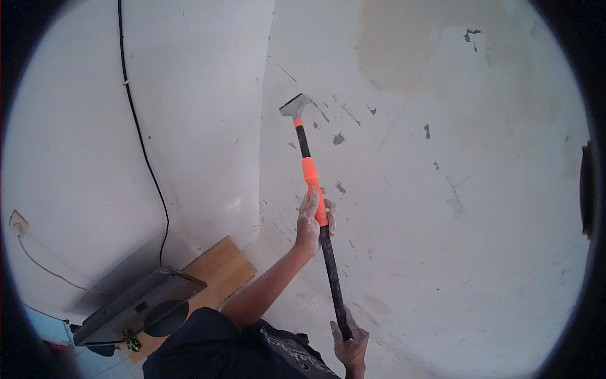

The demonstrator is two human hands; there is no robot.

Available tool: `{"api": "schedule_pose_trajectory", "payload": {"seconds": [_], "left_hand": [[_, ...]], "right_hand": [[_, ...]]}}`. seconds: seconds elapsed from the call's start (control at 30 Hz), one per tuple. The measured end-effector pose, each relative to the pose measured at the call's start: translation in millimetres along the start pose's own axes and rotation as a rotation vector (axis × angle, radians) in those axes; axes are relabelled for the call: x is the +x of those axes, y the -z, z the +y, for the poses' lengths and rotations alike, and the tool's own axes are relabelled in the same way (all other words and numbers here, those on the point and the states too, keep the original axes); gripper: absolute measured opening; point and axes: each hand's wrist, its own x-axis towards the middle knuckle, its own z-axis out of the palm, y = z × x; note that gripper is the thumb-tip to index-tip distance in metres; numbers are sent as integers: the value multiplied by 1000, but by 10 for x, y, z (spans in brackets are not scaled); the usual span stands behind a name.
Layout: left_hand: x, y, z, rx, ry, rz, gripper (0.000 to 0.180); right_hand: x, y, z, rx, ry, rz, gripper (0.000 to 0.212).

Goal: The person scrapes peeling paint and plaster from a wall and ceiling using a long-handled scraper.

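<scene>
A long-handled scraper (331, 268) slants up across the middle, with a black shaft, orange sleeves and a wide grey head (294, 105). The head is at the patchy white wall (404, 252), near several scraped grey marks (339, 138); whether its blade touches the surface I cannot tell. Wrapped round the orange sleeve, my left hand (308, 222) is dusted with white powder. Lower down, my right hand (351, 344) is closed round the bottom part of the black shaft and is dusty too.
At lower left a dark speaker-like box (142, 309) stands by a wooden board (224, 268). A black cable (144, 139) runs down the left wall to it. A wall socket (19, 222) with a plugged cord is at far left. A dark object (587, 189) edges the right side.
</scene>
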Motion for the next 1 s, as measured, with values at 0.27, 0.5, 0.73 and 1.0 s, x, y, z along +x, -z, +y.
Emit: {"api": "schedule_pose_trajectory", "payload": {"seconds": [0.27, 0.5, 0.73, 1.0], "left_hand": [[110, 39, -146, -147, 157, 21, 47], [198, 24, -110, -36, 122, 51, 45], [246, -72, -150, -60, 94, 54, 43], [248, -199, -142, -35, 89, 94, 44]], "right_hand": [[-69, 140, -516, 716, -426, -246, 57], [70, 123, -582, 715, -532, -285, 61], [132, 252, -546, 642, -509, -228, 61], [215, 436, -357, 579, -479, -319, 60]]}}
